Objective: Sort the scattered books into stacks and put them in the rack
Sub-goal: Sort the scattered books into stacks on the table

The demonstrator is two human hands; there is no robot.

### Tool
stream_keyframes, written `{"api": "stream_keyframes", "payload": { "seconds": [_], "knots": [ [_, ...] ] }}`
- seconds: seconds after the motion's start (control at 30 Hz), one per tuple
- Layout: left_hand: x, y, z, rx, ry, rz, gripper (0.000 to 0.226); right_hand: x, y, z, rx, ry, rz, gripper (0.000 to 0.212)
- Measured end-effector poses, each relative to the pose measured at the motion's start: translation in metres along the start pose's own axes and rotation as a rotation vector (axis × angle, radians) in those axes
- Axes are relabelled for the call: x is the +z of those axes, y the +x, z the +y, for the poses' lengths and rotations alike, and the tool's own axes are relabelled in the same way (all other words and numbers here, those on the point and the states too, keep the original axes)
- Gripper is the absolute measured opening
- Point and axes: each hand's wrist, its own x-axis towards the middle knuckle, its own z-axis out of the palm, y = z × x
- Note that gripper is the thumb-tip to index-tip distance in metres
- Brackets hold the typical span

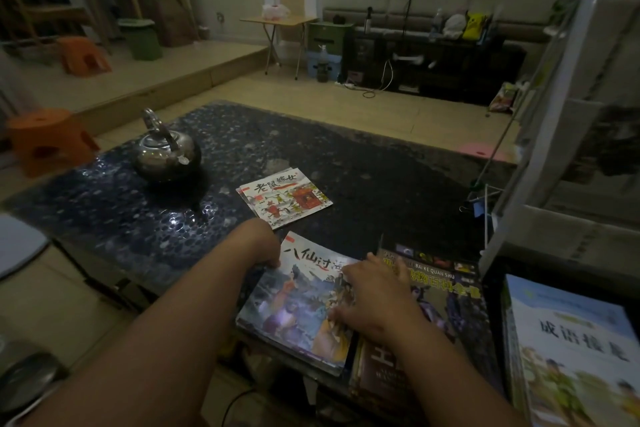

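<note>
Picture-book stack [298,308] at the near edge of the dark pebbled table [346,156], gripped at its far left corner by the left hand [263,246] and pressed along its right side by the flat, spread fingers of the right hand [370,295], tight beside the encyclopedia pile [450,291]. Best squared by easing both hands inward until the covers line up, then lifted from beneath with thumbs on top, against likely slipping of thin glossy covers. Worth adding the smaller stack [284,196] from mid-table before any carry to the white rack [507,208] at right.
</note>
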Motion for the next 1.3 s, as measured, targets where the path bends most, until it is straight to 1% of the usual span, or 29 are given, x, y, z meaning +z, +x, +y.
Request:
{"api": "stream_keyframes", "payload": {
  "seconds": [0.1, 0.2, 0.27, 0.5, 0.67, 0.77, 0.87, 1.0, 1.07, 1.17, 1.3],
  "knots": [
    [0.002, 0.000, 0.000, 0.006, 0.000, -0.007, 0.039, -0.001, -0.001, 0.001, -0.011, -0.025, -0.013, 0.078],
    [0.005, 0.004, -0.002, -0.010, -0.103, 0.014, 0.028, -0.003, -0.002, 0.001, -0.021, -0.022, 0.006, 0.069],
    [0.008, 0.006, -0.003, -0.002, -0.138, 0.031, 0.029, -0.003, -0.001, 0.000, -0.021, -0.002, 0.020, 0.066],
    [0.010, 0.004, -0.002, 0.049, -0.105, 0.049, 0.030, -0.001, 0.000, 0.001, -0.010, -0.024, -0.040, 0.077],
    [0.012, 0.006, 0.000, 0.017, -0.135, 0.057, 0.024, -0.004, -0.001, 0.000, -0.013, -0.018, -0.040, 0.077],
    [0.013, 0.008, 0.001, -0.004, -0.181, 0.054, 0.016, -0.006, -0.002, 0.001, -0.012, 0.039, -0.006, 0.072],
    [0.011, 0.012, -0.001, 0.006, -0.258, 0.098, 0.023, -0.011, -0.001, 0.005, -0.007, 0.114, 0.076, 0.066],
    [0.011, 0.017, 0.003, 0.014, -0.341, 0.279, 0.020, -0.022, -0.001, 0.013, 0.025, 0.201, 0.118, 0.061],
    [0.013, 0.023, 0.008, 0.039, -0.354, 0.330, 0.031, -0.024, 0.001, 0.016, 0.034, 0.206, 0.126, 0.060],
    [0.017, 0.037, 0.017, 0.079, -0.271, 0.370, 0.043, -0.024, 0.004, 0.021, 0.060, 0.229, 0.106, 0.060],
    [0.023, 0.057, 0.031, 0.112, -0.113, 0.459, 0.059, -0.026, 0.011, 0.030, 0.089, 0.253, 0.128, 0.062]
  ]
}}
